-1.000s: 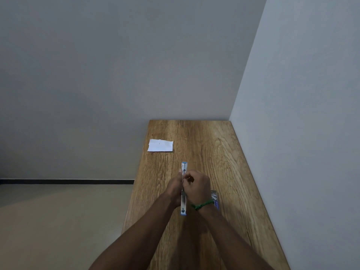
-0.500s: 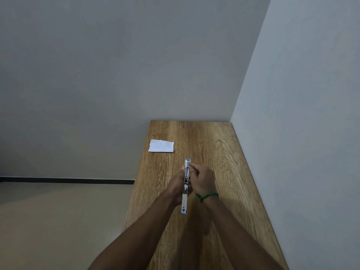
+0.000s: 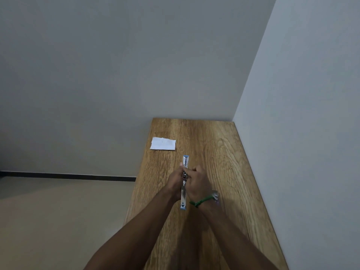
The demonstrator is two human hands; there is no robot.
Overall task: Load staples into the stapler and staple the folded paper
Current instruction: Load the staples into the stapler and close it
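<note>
Blue stapler (image 3: 183, 193), one, seemingly open

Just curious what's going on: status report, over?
Left hand and right hand both grip the opened stapler mid-length. Folded paper lies apart, far left on table. Small packet by right wrist; nothing between stapler and paper.

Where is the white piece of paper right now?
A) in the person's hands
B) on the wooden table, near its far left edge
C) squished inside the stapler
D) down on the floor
B: the white folded paper lies flat on the brown wooden table by its far left edge, apart from the left hand and right hand, which hold the blue and silver stapler.
</note>
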